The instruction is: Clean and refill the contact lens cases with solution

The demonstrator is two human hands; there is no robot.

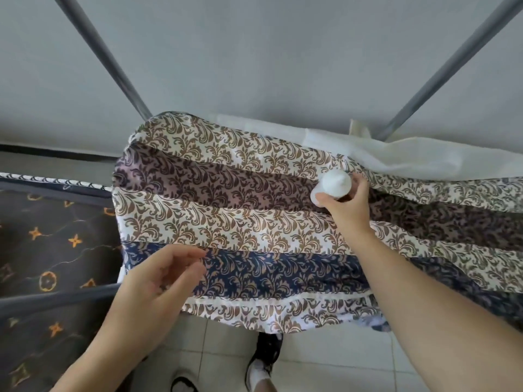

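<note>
— Now, what is gripped by the right hand (346, 206)?

— A white bottle (334, 184) is held upright, thumb and fingers curled round its body, above the patterned cloth (226, 210) towards the far right edge of the table.

— And how is the left hand (152, 284) held?

— It is kept relaxed, fingers loosely bent, nothing grasped, over the near left corner.

— What else is seen?

— A dark patterned surface (51, 264) is seen left of the table, and a tiled floor (325, 363) below.
</note>
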